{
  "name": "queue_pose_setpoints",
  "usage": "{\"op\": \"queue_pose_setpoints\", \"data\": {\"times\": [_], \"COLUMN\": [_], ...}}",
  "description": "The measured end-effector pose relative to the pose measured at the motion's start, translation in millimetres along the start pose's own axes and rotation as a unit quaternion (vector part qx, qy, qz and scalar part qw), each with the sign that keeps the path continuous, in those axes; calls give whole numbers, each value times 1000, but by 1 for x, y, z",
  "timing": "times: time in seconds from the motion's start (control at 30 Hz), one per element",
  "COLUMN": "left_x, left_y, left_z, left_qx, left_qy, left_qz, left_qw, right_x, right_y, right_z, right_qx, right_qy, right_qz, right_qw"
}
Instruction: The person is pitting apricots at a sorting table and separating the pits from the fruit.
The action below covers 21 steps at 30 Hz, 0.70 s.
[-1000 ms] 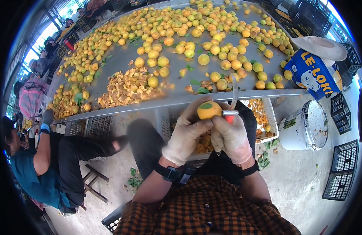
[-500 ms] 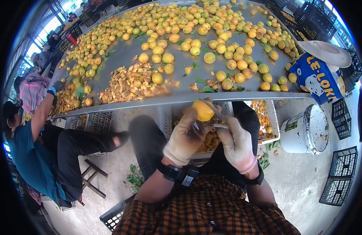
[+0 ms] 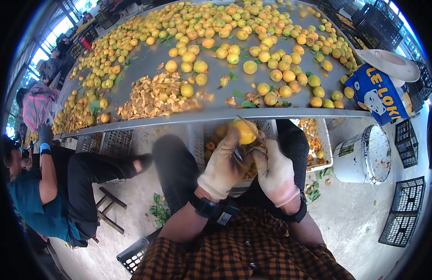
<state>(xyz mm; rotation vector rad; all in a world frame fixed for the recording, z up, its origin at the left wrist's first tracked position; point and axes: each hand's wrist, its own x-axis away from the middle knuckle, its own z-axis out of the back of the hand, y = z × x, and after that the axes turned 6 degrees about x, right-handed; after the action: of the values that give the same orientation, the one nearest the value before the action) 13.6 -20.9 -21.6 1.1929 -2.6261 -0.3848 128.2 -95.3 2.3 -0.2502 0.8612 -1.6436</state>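
Observation:
Above my lap, my left hand point(image 3: 220, 168), in a pale work glove darkened at the fingers, grips a yellow apricot-like fruit point(image 3: 246, 133). My right hand point(image 3: 277, 175), gloved too, is closed on a thin curved knife point(image 3: 252, 126). Its narrow blade slants up across the right side of the fruit, seemingly touching it; the grip is partly hidden by my fingers. Below both hands, a pale crate point(image 3: 195, 147) holds more fruit pieces between my knees.
A metal table point(image 3: 178, 122) carries many whole fruits and a heap of brownish pits or scraps point(image 3: 153, 98). To the right stand a blue bag point(image 3: 377, 95), a white bucket point(image 3: 354, 156) and black crates point(image 3: 403, 210). A co-worker point(image 3: 43, 200) sits at left.
My right hand has shifted slightly left and the knife blade now stands steeper against the fruit. The co-worker at left has drawn an arm back from the table.

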Motion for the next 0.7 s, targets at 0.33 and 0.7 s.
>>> {"op": "queue_pose_setpoints", "data": {"times": [0.33, 0.7], "left_x": [-1, -5], "left_y": [17, 10], "left_z": [0, -1], "left_qx": [-203, -183], "left_qy": [-18, -37], "left_qz": [7, -13], "left_qw": [979, 982], "right_x": [-8, 0], "right_y": [16, 18], "right_z": [13, -6], "right_qx": [-95, -212], "right_qy": [-100, -45], "right_qz": [16, -6], "right_qw": [990, 976]}}
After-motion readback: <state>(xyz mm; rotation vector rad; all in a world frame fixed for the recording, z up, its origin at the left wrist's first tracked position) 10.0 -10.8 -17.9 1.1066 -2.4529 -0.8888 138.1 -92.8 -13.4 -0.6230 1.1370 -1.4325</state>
